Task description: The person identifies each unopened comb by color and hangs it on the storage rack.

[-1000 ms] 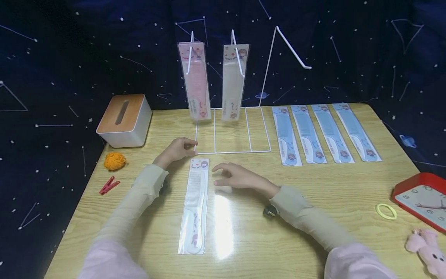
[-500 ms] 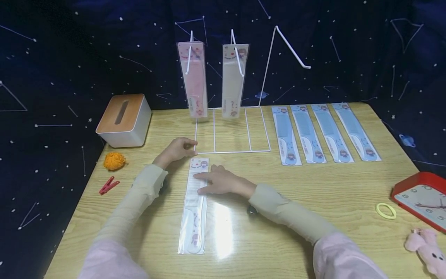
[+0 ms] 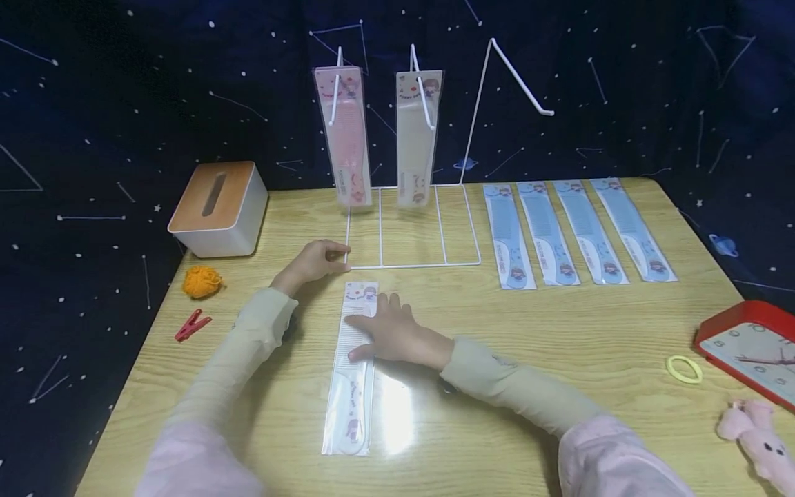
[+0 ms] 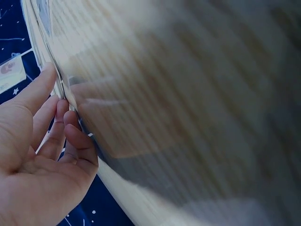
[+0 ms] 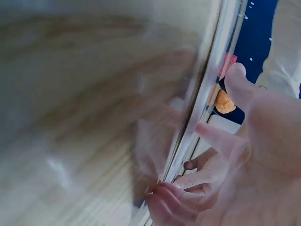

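A white comb in a clear packet [image 3: 352, 400] lies lengthwise on the table. My right hand [image 3: 397, 337] rests over its upper right side, thumb and index finger reaching across the packet and the other fingers beside its edge. In the right wrist view the fingers [image 5: 214, 136] are spread at the packet. My left hand [image 3: 313, 261] holds the front left corner of the white wire rack [image 3: 428, 265], thumb and index finger at the wire. On the rack's hooks hang packaged pink combs [image 3: 348, 138] and packaged cream combs [image 3: 416, 141]; the right hook [image 3: 522, 79] is bare.
Several packaged blue combs [image 3: 511, 238] lie in a row right of the rack. At left are a tissue box [image 3: 248, 217], orange yarn [image 3: 201, 281] and a red clip [image 3: 192, 325]. A red clock [image 3: 751, 345], yellow ring [image 3: 684, 370] and pink plush toy [image 3: 760, 442] lie at right.
My right hand has moved left onto the packaged white comb, which has shifted slightly to the right. My left hand stays at the rack's corner. The head view has tilted slightly.
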### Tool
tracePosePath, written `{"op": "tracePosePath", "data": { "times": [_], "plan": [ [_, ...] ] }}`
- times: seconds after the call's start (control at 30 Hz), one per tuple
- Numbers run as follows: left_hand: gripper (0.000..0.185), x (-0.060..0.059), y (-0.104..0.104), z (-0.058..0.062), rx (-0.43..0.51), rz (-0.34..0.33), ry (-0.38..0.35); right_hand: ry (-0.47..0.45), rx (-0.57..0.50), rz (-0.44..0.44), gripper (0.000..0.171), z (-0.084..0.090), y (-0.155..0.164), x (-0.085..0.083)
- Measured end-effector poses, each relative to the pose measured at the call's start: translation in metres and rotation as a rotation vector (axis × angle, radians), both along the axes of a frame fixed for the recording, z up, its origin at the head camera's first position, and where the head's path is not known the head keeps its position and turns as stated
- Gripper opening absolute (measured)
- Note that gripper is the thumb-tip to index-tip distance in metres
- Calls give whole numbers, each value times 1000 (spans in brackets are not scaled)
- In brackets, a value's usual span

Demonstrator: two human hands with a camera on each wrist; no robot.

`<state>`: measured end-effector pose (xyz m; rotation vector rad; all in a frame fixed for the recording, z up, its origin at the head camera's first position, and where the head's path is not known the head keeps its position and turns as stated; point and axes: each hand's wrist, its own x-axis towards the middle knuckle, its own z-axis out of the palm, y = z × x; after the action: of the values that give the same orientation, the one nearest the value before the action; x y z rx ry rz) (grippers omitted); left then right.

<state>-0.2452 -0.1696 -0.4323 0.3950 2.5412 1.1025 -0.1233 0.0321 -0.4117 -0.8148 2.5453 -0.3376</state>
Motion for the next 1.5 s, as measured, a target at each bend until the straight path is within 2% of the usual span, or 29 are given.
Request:
{"op": "tracePosePath", "data": {
  "times": [0.13, 0.27, 0.33, 0.47, 0.6, 0.83, 1.1, 1.27, 1.37, 1.5],
  "plan": [
    [47, 0, 0, -1, 1, 2, 9, 19, -4, 31, 67, -3, 3, 0],
    [47, -1, -1, 0, -1, -1, 28, -12, -74, 51, 62, -5, 13, -1],
    [47, -1, -1, 0, 3, 2, 23, -29, -111, 66, 64, -5, 18, -1],
    [47, 0, 1, 1, -4, 4, 24, -16, -112, 67, 77, -6, 27, 7],
    [48, 1, 2, 2, -12, -1, 32, -12, -123, -5, 81, -3, 36, 15],
    [47, -1, 0, 0, -12, 4, 32, -106, -221, -130, 78, -1, 54, 17],
    [47, 0, 1, -1, -16, 5, 19, -230, -368, -163, 75, 3, 81, 12],
    [47, 0, 1, -1, -8, 6, 14, -288, -488, -204, 73, 13, 97, 9],
    [47, 0, 2, -1, -1, 6, 12, -232, -569, -226, 73, 24, 105, 7],
    [47, 0, 1, -1, 1, 9, 8, -127, -747, -255, 73, 44, 112, 3]
  ]
}}
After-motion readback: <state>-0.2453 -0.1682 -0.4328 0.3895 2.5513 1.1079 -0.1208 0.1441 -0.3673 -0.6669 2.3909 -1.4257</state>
